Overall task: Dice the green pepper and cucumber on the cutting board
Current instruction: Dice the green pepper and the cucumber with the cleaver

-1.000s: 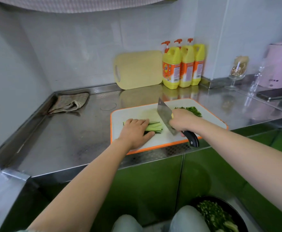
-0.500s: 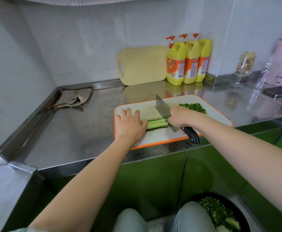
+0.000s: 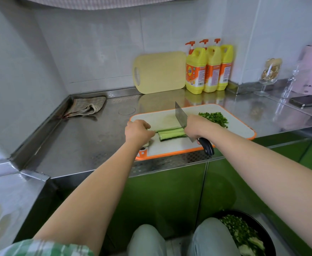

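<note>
Counter (image 3: 77, 145): steel, it runs along the tiled wall.
Cutting board (image 3: 240, 130): white with orange rim, flat at the front edge of the counter.
Yellow board (image 3: 160, 72): it leans on the wall at 11 o'clock from the cutting board.
Bottles (image 3: 208, 69): three yellow ones at 12 o'clock.
Cloth (image 3: 85, 107): folded, at 10 o'clock.
Right hand (image 3: 197, 127): the person's fingers are wrapped tight round the cleaver handle.
Left hand (image 3: 137, 131): fingers curled down on the left ends of the cucumber strips, holding them.
Cleaver (image 3: 180, 117): blade upright, its edge at the right ends of the strips.
Cucumber strips (image 3: 171, 134): side by side in the middle of the board.
Diced pepper (image 3: 214, 118): small heap at 1 o'clock on the board.
</note>
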